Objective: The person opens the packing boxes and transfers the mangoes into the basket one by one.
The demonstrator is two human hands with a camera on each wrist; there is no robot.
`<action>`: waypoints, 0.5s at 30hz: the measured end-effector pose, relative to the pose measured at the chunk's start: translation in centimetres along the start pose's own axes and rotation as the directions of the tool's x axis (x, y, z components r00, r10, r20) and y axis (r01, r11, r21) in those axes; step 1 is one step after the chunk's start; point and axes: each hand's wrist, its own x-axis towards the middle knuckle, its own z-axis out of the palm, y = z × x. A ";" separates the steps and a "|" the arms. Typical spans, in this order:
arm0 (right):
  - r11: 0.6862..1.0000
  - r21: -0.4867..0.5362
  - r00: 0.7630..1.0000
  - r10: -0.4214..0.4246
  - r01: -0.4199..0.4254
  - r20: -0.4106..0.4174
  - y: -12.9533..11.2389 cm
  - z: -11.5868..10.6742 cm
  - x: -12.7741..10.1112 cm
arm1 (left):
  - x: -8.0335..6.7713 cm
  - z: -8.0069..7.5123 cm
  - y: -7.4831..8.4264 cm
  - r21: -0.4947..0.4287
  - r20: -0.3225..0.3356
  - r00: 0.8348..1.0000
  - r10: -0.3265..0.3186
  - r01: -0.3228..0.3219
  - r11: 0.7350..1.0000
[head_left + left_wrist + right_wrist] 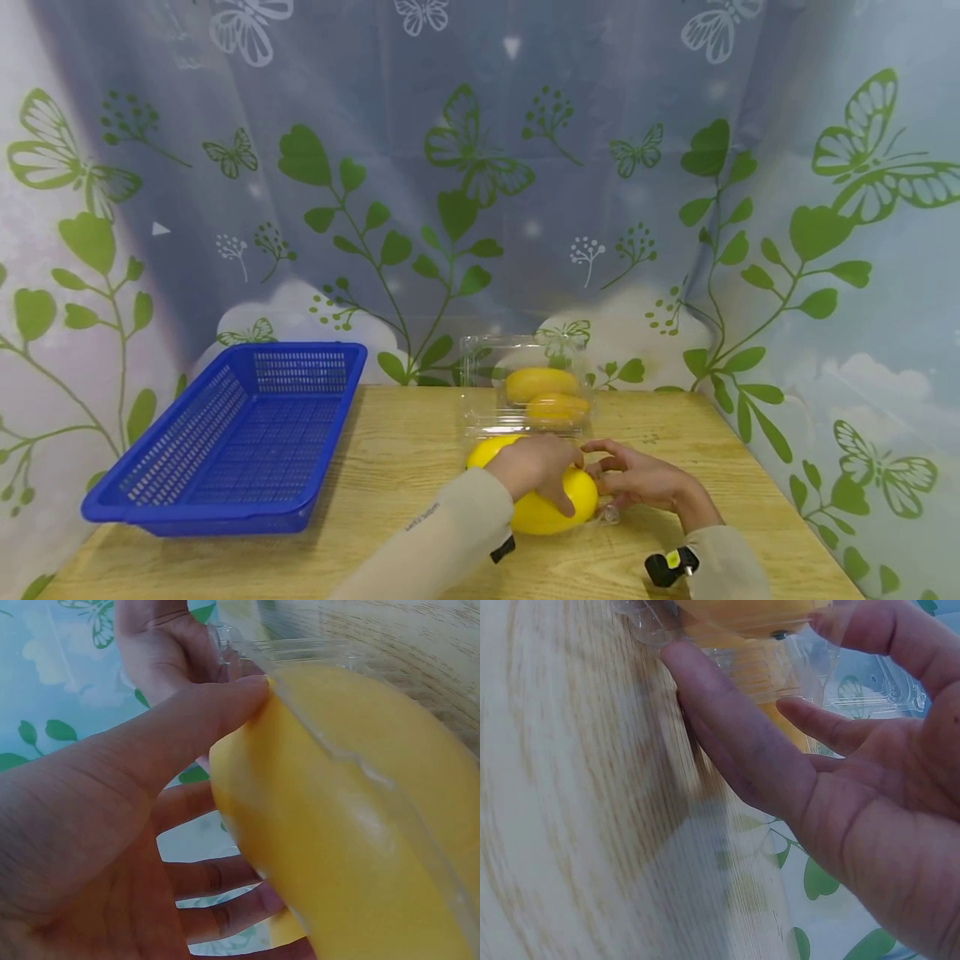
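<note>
A large, smooth yellow melon (543, 514) lies on the wooden table in front of me, in a clear plastic box (386, 780) whose edge crosses the melon in the left wrist view. My left hand (542, 468) grips the melon from above, thumb on the near side and fingers spread over the far side. At its right end is my right hand (641, 479), holding the end of the box, with fingertips on the plastic (814, 656). Behind the hands, a transparent raised panel (483, 375) stands upright, with two yellow, melon-like shapes (541, 385) showing there.
A blue plastic basket (318, 475) with mesh sides stands at the left of the table (397, 475). A curtain (375, 275) printed with leaves and butterflies hangs behind the table and along its sides.
</note>
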 end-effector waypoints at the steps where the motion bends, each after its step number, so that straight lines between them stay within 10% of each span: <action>1: 1.000 0.000 1.000 0.002 -0.002 0.000 0.0 0.0 0.0 | 0.0 0.1 0.0 0.009 -0.002 1.000 0.001 -0.001 1.000; 15: 1.000 -0.010 1.000 0.000 0.000 0.016 0.1 0.0 0.0 | 0.2 0.6 -0.6 0.068 -0.022 0.995 0.097 -0.095 0.993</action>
